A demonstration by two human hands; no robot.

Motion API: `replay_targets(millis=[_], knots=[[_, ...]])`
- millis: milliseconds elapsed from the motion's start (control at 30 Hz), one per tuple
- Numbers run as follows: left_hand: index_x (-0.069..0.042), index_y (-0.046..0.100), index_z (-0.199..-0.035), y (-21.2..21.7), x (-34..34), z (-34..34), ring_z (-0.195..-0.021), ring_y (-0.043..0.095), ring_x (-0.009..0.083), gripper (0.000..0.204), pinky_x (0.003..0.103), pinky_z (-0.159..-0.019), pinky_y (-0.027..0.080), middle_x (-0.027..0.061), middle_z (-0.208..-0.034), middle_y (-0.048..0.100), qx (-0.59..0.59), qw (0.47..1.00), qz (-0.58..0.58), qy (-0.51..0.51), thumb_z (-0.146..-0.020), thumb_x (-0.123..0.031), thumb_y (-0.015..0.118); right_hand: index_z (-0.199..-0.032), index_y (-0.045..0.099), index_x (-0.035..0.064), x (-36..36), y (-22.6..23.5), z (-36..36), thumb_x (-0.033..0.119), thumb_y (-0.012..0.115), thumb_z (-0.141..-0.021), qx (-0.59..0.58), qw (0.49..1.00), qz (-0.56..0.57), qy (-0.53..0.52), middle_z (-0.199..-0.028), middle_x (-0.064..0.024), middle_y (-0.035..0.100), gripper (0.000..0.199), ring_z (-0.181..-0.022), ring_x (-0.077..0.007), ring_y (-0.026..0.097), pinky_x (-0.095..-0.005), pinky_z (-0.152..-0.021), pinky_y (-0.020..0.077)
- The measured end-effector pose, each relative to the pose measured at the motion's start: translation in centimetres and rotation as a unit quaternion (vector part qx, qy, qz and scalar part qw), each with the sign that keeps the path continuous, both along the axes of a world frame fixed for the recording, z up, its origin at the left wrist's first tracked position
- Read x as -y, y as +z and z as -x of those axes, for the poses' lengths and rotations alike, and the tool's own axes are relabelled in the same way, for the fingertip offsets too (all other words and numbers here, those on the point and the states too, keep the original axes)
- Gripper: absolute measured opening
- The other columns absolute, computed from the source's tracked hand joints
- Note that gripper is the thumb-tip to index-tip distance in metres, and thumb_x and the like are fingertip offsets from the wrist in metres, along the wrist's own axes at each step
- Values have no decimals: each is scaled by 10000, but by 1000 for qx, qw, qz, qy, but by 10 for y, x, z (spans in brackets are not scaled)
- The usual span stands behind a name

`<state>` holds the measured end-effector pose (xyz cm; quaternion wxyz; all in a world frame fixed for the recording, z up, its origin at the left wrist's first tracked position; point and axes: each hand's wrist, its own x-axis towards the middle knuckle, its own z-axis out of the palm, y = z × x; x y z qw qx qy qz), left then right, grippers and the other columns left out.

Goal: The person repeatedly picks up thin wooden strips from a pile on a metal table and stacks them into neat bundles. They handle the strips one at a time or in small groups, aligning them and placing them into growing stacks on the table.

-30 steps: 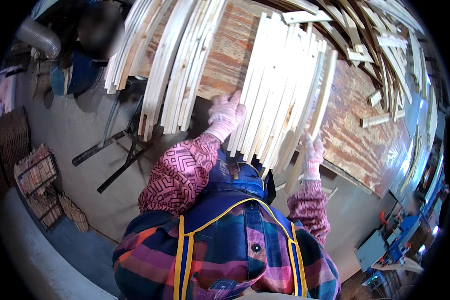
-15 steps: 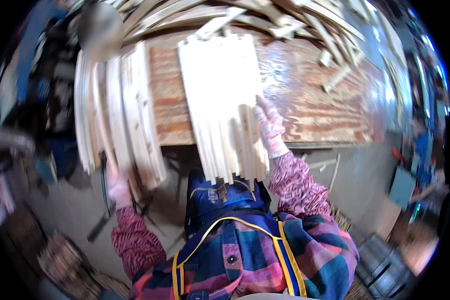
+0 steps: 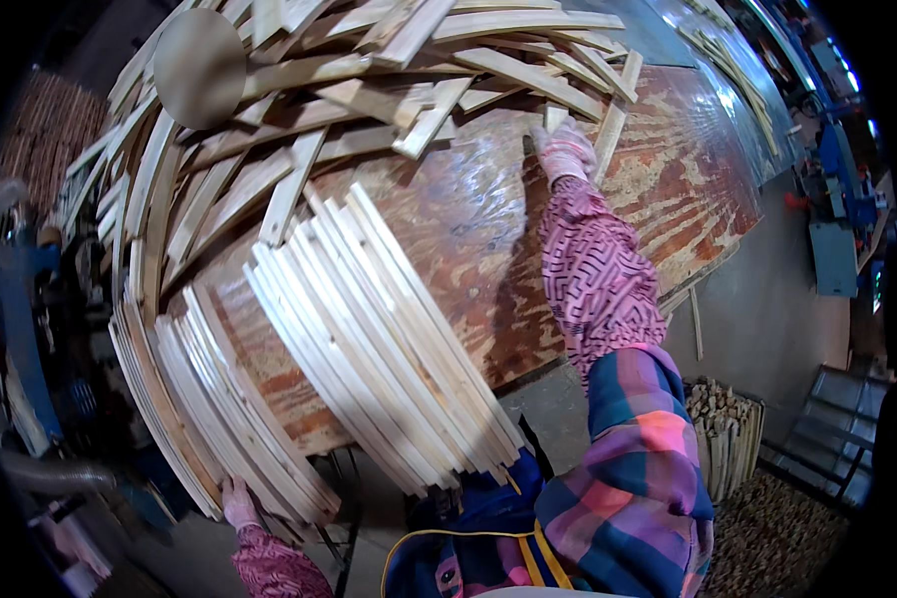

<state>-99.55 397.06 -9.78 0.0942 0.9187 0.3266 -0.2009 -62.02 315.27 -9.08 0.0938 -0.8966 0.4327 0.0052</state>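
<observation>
My right hand [image 3: 566,151], in a pale pinkish glove, reaches far across the table. Its fingers are closed at the near end of a wooden slat [image 3: 556,114] by the edge of the heap. Low on the left, my left hand [image 3: 239,504], gloved alike, touches the near ends of a row of slats [image 3: 219,409]; its visible fingers are stretched out and its thumb is hidden. Between the hands, a wider row of pale slats [image 3: 379,339] lies side by side, its near ends jutting over the table edge.
A loose heap of slats [image 3: 319,110] spreads over the back and left of the worn wooden table [image 3: 458,229]. Another slat [image 3: 616,125] lies right of my right hand. Bundled sticks [image 3: 723,439] stand on the floor at right, near a dark metal frame [image 3: 835,429].
The view has turned, shifting the slat rows left and down. My right hand has left the side of the wider row and reached to the heap. My left hand stays by the left row's near ends.
</observation>
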Motion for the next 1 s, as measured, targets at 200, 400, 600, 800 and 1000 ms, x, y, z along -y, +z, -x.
replay_targets(millis=[200, 400, 600, 800, 1000], knots=[[-27, 565, -1323, 38, 173, -115, -1204, 533, 323, 448, 396, -1057, 401, 167, -1269, 600, 306, 941, 13, -143, -924, -224, 622, -1270, 493, 81, 9, -6, 55, 470, 590, -849, 1, 1000, -10, 6, -1242, -197, 593, 582, -1110, -390, 618, -506, -880, 525], [-60, 543, -1362, 78, 459, -165, -1238, 565, 244, 479, 329, -1057, 432, 138, -1343, 585, 25, 810, 496, -311, -936, -270, 607, -1451, 344, 31, -81, 45, 254, 325, 708, -784, 157, 973, -150, 82, -1335, -237, 518, 815, -1239, -389, 504, -441, -1059, 401], [-25, 574, -1203, 32, 587, -152, -972, 638, 246, 311, 389, -900, 525, 111, -1047, 648, -223, 523, 810, 141, -951, -207, 581, -1352, 496, 96, -118, 65, 367, 119, 598, -883, 94, 733, -672, 46, -1025, -99, 647, 481, -903, -258, 654, -352, -721, 538], [7, 571, -1175, 37, 546, -131, -836, 631, 197, 368, 340, -764, 529, 109, -966, 648, -140, 641, 745, 118, -884, -184, 690, -1164, 568, 12, 7, 49, 200, 564, 499, -916, 166, 963, -181, 108, -1060, -204, 666, 608, -1012, -362, 630, -450, -878, 473], [34, 430, -1335, 36, 523, -112, -1003, 642, 281, 585, 385, -869, 550, 162, -1113, 622, -134, 647, 747, 70, -801, -40, 656, -1284, 502, 32, 52, -24, 120, 654, 676, -739, 46, 999, -22, -3, -1245, -213, 607, 845, -1145, -331, 608, -493, -905, 512]])
